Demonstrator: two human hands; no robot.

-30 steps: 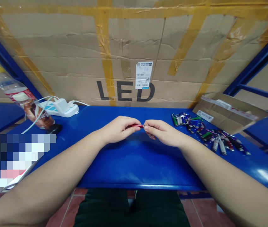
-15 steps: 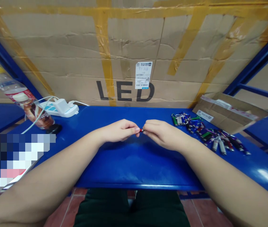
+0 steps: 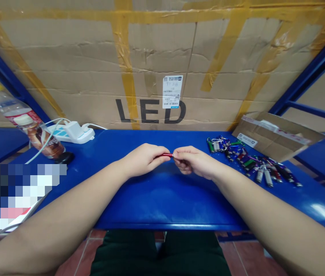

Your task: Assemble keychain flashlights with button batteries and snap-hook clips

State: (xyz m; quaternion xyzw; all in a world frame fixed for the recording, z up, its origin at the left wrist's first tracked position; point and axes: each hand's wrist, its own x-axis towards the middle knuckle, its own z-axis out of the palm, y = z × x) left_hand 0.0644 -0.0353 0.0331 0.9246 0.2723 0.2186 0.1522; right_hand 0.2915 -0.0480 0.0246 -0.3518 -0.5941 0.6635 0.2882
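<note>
A slim red mini flashlight [image 3: 167, 155] is held level over the blue table [image 3: 162, 203]. My left hand [image 3: 149, 157] is closed around its body, thumb along the near side. At the other end, my right hand [image 3: 189, 159] pinches the metal tip between thumb and forefinger, its other fingers curled in. Most of the flashlight's left part is hidden in my left palm. To the right of my hands lies a loose pile of small keychain flashlights [image 3: 250, 163] in green, silver, blue and red, some with clips.
An open cardboard box [image 3: 277, 134] stands behind the pile. On the left are a brown drink bottle [image 3: 46, 140], a clear bottle with a yellow cap [image 3: 4, 101] and a white power strip [image 3: 86, 136] with cables. A large taped carton [image 3: 93, 76] walls off the back.
My right hand has turned, so its curled fingers now show beneath the thumb. More of the red body is visible between my hands. The pile has not changed.
</note>
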